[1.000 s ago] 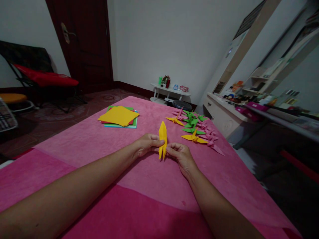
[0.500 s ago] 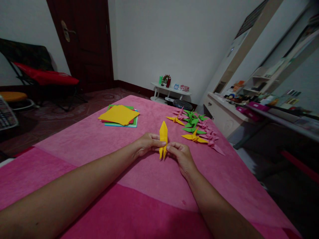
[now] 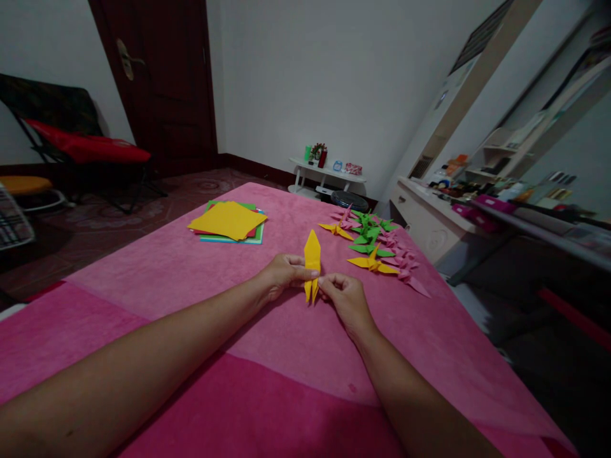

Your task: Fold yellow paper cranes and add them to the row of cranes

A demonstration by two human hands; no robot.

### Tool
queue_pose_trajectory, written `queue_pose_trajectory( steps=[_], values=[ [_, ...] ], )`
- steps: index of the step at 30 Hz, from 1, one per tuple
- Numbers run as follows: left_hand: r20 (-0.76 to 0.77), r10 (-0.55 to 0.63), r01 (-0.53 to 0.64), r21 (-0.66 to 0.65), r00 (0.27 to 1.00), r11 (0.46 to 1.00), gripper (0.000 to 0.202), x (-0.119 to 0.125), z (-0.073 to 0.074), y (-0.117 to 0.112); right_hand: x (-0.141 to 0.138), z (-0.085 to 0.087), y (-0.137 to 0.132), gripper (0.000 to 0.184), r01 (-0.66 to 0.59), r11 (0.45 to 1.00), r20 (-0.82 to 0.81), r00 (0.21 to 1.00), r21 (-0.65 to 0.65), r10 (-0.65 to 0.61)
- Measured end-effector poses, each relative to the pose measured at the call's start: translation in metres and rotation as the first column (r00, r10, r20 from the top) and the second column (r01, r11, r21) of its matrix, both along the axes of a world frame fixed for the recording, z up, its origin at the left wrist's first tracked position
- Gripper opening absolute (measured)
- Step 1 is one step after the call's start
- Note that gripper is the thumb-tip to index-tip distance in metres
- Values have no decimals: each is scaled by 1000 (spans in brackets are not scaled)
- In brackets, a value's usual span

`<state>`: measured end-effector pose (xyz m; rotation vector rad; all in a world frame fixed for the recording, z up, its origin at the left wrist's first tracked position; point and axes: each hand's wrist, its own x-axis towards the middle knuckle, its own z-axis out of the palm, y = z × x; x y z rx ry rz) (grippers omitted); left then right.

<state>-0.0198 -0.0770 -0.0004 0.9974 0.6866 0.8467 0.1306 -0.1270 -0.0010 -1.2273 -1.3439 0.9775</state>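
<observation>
A folded piece of yellow origami paper (image 3: pixel 312 251) stands upright between my hands, its broad point up and two narrow legs down. My left hand (image 3: pixel 287 272) pinches it around the middle, thumb lying across the front. At its lower right edge, the fingertips of my right hand (image 3: pixel 344 294) are closed on one of the narrow legs. Beyond my right hand lie finished paper cranes: a yellow crane (image 3: pixel 373 261), several green cranes (image 3: pixel 367 234) and several pink ones (image 3: pixel 401 256). Farther left is a stack of square paper (image 3: pixel 229 219), yellow on top.
A pink cloth (image 3: pixel 286 356) covers the table. Behind it stands a small white shelf (image 3: pixel 329 170) with ornaments. To the right is a cluttered dresser (image 3: pixel 429 222); at the left, a red folding chair (image 3: pixel 86 143) stands near the dark door (image 3: pixel 162 83).
The folded yellow paper and both hands have shifted very slightly. Both hands keep their hold on it; the cranes and the paper stack have not moved.
</observation>
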Motion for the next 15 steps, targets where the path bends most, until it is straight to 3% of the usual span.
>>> queue_pose_trajectory(
  steps=[8,15],
  values=[
    [16,-4,4,11,1000,1000,31,-2,0,2,4,1,-2,20,-113,992,-131,986,-48,106],
    [34,-57,57,21,998,998,28,-4,0,1,2,5,-3,18,-130,985,-203,973,-111,106]
  ],
)
